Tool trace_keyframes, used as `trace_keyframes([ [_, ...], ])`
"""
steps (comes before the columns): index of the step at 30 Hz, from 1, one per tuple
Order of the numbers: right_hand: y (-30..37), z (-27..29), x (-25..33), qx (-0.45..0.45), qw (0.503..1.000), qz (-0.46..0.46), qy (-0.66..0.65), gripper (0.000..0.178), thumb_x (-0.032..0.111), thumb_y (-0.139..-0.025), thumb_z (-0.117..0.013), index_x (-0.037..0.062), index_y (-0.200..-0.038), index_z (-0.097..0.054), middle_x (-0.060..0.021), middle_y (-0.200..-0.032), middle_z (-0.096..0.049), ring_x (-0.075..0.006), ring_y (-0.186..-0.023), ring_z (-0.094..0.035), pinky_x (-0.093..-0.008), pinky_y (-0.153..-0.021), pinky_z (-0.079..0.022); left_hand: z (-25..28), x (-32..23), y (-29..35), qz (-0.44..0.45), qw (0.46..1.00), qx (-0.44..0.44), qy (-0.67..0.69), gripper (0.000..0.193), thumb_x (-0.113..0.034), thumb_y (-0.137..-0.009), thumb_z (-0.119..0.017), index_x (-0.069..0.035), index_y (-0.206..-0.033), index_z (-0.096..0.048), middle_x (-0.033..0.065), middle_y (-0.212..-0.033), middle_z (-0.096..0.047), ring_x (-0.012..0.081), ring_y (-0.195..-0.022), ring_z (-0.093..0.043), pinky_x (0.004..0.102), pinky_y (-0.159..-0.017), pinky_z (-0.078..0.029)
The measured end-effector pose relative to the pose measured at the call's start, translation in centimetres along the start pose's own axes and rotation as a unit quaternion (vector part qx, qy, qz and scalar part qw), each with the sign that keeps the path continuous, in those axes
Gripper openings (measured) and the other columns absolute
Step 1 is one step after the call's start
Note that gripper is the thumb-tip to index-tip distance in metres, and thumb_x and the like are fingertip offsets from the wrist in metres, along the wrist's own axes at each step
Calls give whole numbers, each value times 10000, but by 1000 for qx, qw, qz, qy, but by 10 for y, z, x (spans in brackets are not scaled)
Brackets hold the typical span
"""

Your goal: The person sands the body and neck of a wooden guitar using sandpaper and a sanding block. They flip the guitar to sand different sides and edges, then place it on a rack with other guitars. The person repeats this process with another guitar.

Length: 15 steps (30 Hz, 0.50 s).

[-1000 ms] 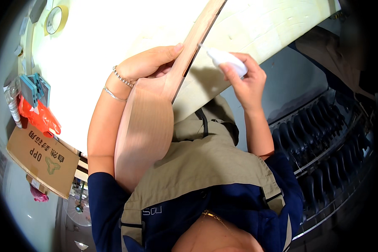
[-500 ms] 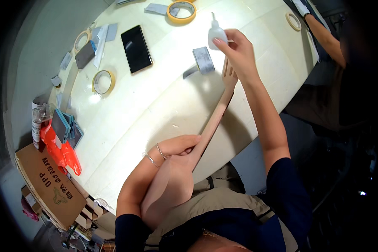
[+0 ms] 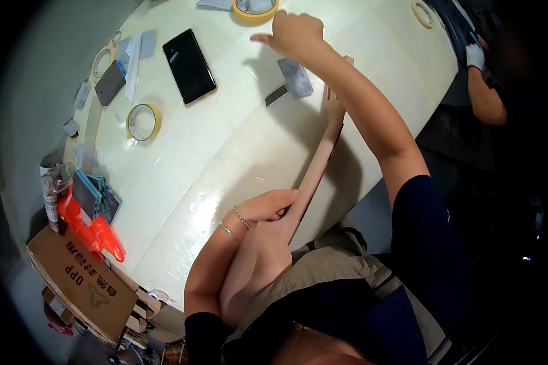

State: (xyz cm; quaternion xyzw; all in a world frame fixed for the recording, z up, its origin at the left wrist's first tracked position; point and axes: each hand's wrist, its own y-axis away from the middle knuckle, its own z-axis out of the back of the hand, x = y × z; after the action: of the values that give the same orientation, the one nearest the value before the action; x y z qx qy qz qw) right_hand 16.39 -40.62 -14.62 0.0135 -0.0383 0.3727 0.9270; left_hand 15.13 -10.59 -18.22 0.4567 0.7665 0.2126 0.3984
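A bare wooden ukulele or small guitar (image 3: 259, 258) leans across my lap, its neck slanting up to the slotted headstock over the table. My left hand (image 3: 273, 205) is closed round the base of the neck, where it meets the body. Beyond the headstock, my right hand (image 3: 298, 35) is raised with its fingers curled and its thumb pointing left. What those fingers hold, if anything, is hidden behind the hand. The white squeeze bottle does not show. Beside the headstock lie a grey sandpaper piece (image 3: 296, 78) and a small dark block (image 3: 277, 95).
On the white table (image 3: 182, 182) are a phone (image 3: 189, 66), yellow tape rolls (image 3: 144, 122), a grey block (image 3: 110, 83) and stacked sanding pads (image 3: 97, 193). A red plastic bag (image 3: 91, 228) hangs above a cardboard box (image 3: 82, 283). Another person's gloved hand (image 3: 475, 56) is at far right.
My right hand has moved up and left, turning over so its back shows. The squeeze bottle it held has gone out of sight. My left hand keeps its grip on the neck.
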Motion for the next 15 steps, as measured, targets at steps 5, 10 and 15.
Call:
trace_keyframes([
  [5, 47, -17, -10, 123, 992, 31, -2, 539, 490, -719, -658, 15, -967, -604, -149, -902, -642, -285, -803, -635, -433, -692, -481, -8, -3, 3, -1, 1000, -6, 20, 323, -410, -941, -441, -115, -967, -569, -101, -691, -413, -1, -587, -316, 136, -482, -287],
  [10, 97, 44, -42, 8, 923, 39, -382, 334, 239, -799, -623, -24, -1001, -593, -157, -970, -622, -228, -835, -610, -304, -728, -488, 4, -3, 0, -10, 999, 15, -26, 316, -405, -949, -429, -119, -955, -563, -104, -714, -443, -8, -597, -323, 133, -488, -284],
  [15, 215, 25, -69, -157, 875, 98, -447, 252, 198, -768, -674, 77, -989, -667, -78, -1016, -644, -231, -871, -620, -305, -745, -497, 6, 3, -1, -5, 1000, 6, -1, 304, -382, -959, -412, -116, -934, -555, -92, -711, -446, 1, -600, -330, 142, -501, -285],
])
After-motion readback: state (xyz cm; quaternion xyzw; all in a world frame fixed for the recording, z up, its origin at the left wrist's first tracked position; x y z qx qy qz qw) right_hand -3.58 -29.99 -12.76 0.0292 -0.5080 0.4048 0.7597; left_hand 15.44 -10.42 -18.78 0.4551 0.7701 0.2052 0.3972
